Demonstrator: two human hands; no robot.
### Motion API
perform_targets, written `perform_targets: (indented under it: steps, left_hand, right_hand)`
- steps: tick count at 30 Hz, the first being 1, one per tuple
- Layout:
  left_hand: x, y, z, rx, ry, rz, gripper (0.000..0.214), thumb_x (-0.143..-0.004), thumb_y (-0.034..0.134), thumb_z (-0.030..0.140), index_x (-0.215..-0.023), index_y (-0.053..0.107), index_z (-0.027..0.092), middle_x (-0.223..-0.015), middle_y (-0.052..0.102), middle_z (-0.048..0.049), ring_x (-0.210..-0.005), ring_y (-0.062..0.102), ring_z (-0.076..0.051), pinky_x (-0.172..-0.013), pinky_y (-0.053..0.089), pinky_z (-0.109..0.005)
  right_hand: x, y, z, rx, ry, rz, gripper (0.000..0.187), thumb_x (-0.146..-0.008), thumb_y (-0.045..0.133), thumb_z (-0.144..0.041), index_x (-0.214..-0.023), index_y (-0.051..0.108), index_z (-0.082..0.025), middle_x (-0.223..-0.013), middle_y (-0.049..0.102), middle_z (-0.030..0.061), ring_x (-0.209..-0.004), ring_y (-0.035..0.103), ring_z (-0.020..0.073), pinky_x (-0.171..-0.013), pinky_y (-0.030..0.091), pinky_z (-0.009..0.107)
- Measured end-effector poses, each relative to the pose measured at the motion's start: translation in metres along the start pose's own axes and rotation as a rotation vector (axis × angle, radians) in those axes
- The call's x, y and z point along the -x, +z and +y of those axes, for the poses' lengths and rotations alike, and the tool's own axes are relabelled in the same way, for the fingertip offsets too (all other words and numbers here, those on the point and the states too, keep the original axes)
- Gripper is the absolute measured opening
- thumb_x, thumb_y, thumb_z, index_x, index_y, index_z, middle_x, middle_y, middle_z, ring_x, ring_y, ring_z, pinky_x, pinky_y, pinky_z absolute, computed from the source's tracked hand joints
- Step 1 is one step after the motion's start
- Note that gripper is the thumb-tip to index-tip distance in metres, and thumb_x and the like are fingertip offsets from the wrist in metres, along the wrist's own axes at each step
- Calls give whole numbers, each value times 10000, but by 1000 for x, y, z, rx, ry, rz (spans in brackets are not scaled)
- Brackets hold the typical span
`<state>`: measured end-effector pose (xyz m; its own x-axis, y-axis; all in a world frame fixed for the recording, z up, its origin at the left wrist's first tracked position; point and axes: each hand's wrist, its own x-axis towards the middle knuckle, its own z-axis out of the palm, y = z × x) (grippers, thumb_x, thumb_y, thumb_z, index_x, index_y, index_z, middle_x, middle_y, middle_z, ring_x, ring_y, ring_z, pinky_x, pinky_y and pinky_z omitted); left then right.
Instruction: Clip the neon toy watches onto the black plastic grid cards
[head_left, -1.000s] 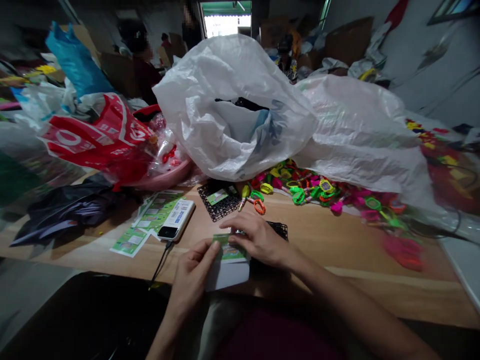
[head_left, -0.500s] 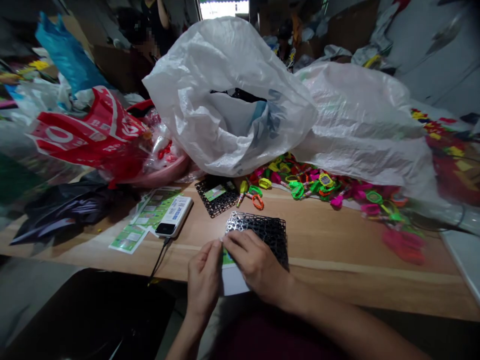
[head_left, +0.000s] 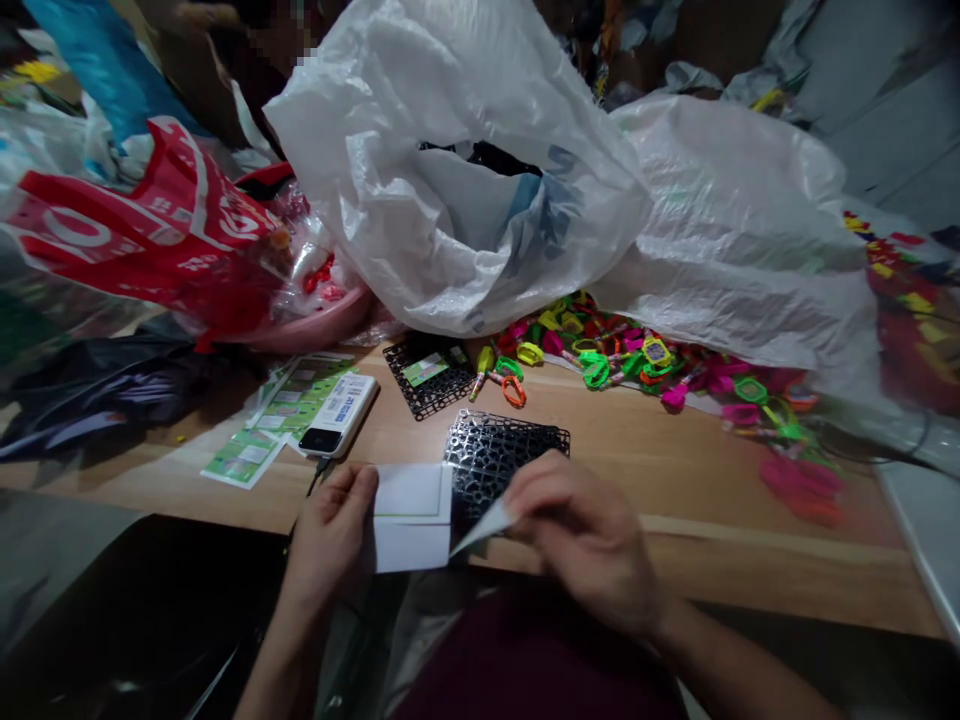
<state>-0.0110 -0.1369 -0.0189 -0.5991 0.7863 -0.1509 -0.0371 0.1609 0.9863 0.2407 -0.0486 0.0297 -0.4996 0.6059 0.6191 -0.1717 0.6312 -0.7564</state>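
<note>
My left hand (head_left: pixel 336 525) pinches the left edge of a white paper sheet (head_left: pixel 409 500) between thumb and fingers, just over the table's front edge. The sheet has a fold or overlap line across it and a thin greenish line near that. A pointed white paper piece (head_left: pixel 486 525) runs from the sheet's lower right corner to my right hand (head_left: pixel 585 540), whose thumb and fingers are closed on its tip. Whether the piece is still joined to the sheet I cannot tell. Behind the hands lies a black perforated plastic panel (head_left: pixel 499 465), partly covered by the sheet and my right hand.
A white power bank (head_left: pixel 349 405) with a cable lies on green printed sheets (head_left: pixel 240 450) at left. Another black panel (head_left: pixel 420 390) carries a green card. Colourful toy watches (head_left: pixel 652 355) are heaped below large white sacks (head_left: pixel 465 200). A red bag (head_left: pixel 142 230) stands left.
My hands have moved apart, the left leftward and the right rightward. The sheet came left with my left hand, and a white pointed piece now stretches to my right hand. The view tilted down.
</note>
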Motion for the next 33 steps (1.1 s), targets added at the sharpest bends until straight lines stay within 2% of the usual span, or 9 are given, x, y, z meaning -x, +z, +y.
perform_targets:
  steps: [4,6,10,16,21,24,26,29,33]
  left_hand:
    - [17,6,8,-292,189,-317,411,-874,653,562,-698,623,192,-646,590,-10,-617,543,-151,-557,435,-246]
    - [30,28,12,-467,418,-523,324,-985,520,418,-779,652,205,-927,722,-70,-868,649,-196,-768,529,-296]
    - [39,76,-1,-739,737,-722,195,-948,481,133,-905,658,204,-1591,489,-107,-1499,390,-289,-1172,408,-499]
    - [22,93,-30,-977,812,-736,282,-901,469,17,-1022,660,185,-1578,492,-130,-1514,403,-293,-1121,440,-505]
    - [29,89,-24,-899,717,-788,249,-932,444,58,-970,659,178,-1617,431,-128,-1539,345,-353,-1140,383,-599]
    - [41,75,-16,-586,575,-695,236,-1006,443,238,-970,674,205,-1513,580,-117,-1423,510,-311,-1112,435,-495]
    - [46,59,-11,-337,401,-496,302,-1026,449,389,-960,690,218,-1186,748,-96,-1063,687,-228,-885,535,-341]
    - [45,31,-4,-46,177,-75,388,-952,568,563,-848,672,204,-721,638,-3,-648,554,-135,-573,441,-227]
    - [30,7,4,172,67,206,488,-776,748,659,-879,645,193,-694,611,27,-624,543,-124,-561,454,-208]
  right_hand:
    - [0,-25,38,57,509,213,128,-901,733,-341,-901,703,-217,-838,688,21,-735,617,164,-646,509,267]
    - [1,-30,67,104,615,223,175,-853,759,-362,-872,691,-202,-809,674,15,-706,591,154,-636,484,257]
    - [6,-28,99,254,630,164,165,-847,726,-362,-848,673,-206,-768,663,9,-670,582,158,-622,457,265]
    - [0,-40,94,691,503,62,380,-828,757,-423,-1126,657,-210,-915,666,49,-848,616,232,-733,436,325]
    - [-5,-59,116,468,613,32,295,-818,742,-467,-910,664,-197,-828,660,38,-722,582,194,-659,426,302]
    - [-13,-66,116,228,672,87,280,-779,768,-447,-797,654,-192,-720,643,25,-656,559,171,-596,415,276]
    - [-25,-68,108,98,692,76,322,-738,808,-468,-743,650,-187,-672,627,18,-605,535,149,-555,400,262]
    - [-55,-62,99,2,690,25,395,-696,850,-521,-713,643,-185,-594,572,-18,-515,465,107,-486,345,235]
    - [-102,-30,114,-47,667,44,385,-726,847,-493,-721,629,-175,-585,551,-35,-482,440,81,-446,330,210]
